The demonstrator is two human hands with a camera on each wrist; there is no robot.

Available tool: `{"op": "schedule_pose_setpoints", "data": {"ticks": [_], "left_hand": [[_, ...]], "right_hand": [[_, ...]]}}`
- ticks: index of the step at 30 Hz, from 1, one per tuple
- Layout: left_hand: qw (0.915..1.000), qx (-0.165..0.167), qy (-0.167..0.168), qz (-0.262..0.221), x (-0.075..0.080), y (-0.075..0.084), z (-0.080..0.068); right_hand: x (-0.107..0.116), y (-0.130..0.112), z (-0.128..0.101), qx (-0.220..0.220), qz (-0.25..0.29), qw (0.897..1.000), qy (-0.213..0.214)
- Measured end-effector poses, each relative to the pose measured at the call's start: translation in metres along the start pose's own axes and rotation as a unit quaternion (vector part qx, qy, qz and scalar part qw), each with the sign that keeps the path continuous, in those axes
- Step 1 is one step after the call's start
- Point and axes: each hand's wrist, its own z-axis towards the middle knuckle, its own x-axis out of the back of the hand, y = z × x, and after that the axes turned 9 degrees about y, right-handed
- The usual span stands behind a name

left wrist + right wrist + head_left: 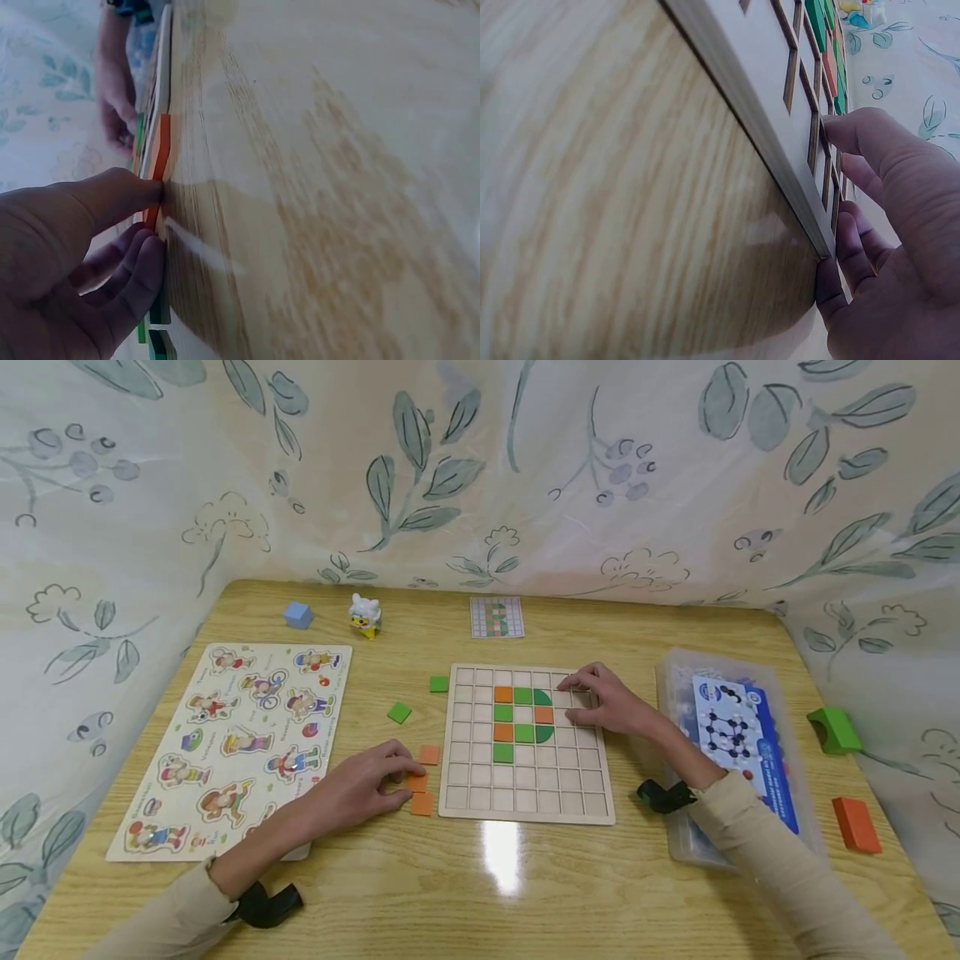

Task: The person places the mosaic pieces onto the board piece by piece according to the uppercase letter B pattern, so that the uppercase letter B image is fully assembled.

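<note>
A wooden grid board point(526, 806) lies flat, with orange and green square tiles and two dark green rounded tiles point(542, 734) set in some cells. Left of it, my left hand point(367, 783) pinches an orange tile point(417, 784) between thumb and fingers, low over the table. Two more orange tiles lie beside it, one nearer the front point(422, 804) and one farther back point(429, 754). My right hand point(609, 702) rests on the board's right side with fingers relaxed and nothing in them. In the right wrist view, its fingertips point(832, 129) touch the grid.
Two green tiles point(399, 712) lie left of the board. A picture card point(497, 617) with a tile pattern is behind it. At left are a figure puzzle point(247, 760), a blue block point(297, 615) and a toy figure point(365, 615); at right, a plastic box point(678, 835), green block point(834, 730) and red block point(857, 824).
</note>
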Motion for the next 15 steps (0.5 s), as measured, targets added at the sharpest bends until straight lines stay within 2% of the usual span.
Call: {"op": "schedule_pose_setpoints", "data": {"ticks": [5,10,15], "left_hand": [[0.9999,0.004,-0.014,0.001,0.007,0.003,0.004],[0.9999,0.003,-0.009,-0.005,0.016,0.006,0.009],[0.9996,0.003,-0.02,-0.021,0.018,0.007,0.013]], "right_hand": [[0.0,0.0,0.0,0.0,-0.004,1.0,-0.002],[0.001,0.0,0.001,0.004,-0.004,1.0,-0.003],[0.001,0.001,0.0,0.001,-0.002,1.0,-0.002]]}}
